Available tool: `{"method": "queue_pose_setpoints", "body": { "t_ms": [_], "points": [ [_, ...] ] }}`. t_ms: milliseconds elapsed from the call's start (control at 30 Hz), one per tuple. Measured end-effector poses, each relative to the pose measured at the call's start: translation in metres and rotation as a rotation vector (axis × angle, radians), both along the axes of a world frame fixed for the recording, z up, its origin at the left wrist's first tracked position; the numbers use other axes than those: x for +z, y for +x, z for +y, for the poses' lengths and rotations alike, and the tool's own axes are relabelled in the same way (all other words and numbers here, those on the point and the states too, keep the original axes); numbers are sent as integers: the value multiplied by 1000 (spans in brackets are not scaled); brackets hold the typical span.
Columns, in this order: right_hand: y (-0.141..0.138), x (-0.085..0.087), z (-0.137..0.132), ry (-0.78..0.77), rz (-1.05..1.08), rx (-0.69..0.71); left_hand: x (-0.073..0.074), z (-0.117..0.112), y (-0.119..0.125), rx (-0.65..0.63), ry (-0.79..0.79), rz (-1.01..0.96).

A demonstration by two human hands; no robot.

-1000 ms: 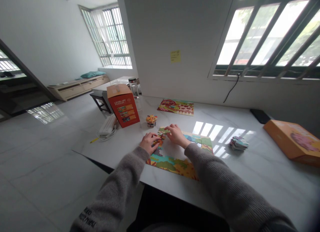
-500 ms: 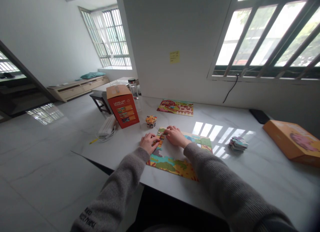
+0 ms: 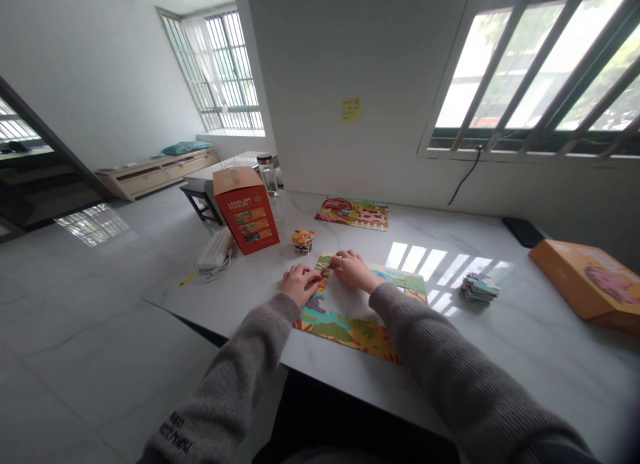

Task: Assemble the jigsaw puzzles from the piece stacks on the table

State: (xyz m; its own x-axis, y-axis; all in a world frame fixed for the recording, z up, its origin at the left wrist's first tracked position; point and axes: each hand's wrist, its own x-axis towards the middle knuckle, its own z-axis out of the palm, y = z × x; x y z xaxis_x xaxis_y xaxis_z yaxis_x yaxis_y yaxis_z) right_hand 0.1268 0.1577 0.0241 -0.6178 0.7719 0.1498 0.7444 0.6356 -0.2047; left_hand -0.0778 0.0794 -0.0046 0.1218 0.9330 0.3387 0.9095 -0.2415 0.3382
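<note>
A colourful jigsaw puzzle (image 3: 350, 327) lies partly assembled on the white marble table (image 3: 500, 344) in front of me. My left hand (image 3: 299, 283) rests on its upper left corner, fingers curled down on the pieces. My right hand (image 3: 353, 269) lies beside it at the top edge, fingers pressed onto a small piece (image 3: 326, 271) between the two hands. Both sleeves are grey knit.
An orange puzzle box (image 3: 246, 209) stands at the left with a small stack of pieces (image 3: 303, 241) beside it. A finished puzzle (image 3: 353, 213) lies near the wall. Another stack of pieces (image 3: 479, 287) and a flat orange box (image 3: 590, 284) are at the right. A glass bottle (image 3: 269, 176) stands behind.
Both hands stay at the puzzle's upper left corner; the fingers shift only slightly on the piece. The view has moved a little.
</note>
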Motion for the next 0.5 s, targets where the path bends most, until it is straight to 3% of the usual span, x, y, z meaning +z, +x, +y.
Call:
{"method": "queue_pose_setpoints", "body": {
  "t_ms": [500],
  "points": [
    [-1,1,-4,6,-20,-8,4,6,-3,-30,-70,-103]
  ]
}}
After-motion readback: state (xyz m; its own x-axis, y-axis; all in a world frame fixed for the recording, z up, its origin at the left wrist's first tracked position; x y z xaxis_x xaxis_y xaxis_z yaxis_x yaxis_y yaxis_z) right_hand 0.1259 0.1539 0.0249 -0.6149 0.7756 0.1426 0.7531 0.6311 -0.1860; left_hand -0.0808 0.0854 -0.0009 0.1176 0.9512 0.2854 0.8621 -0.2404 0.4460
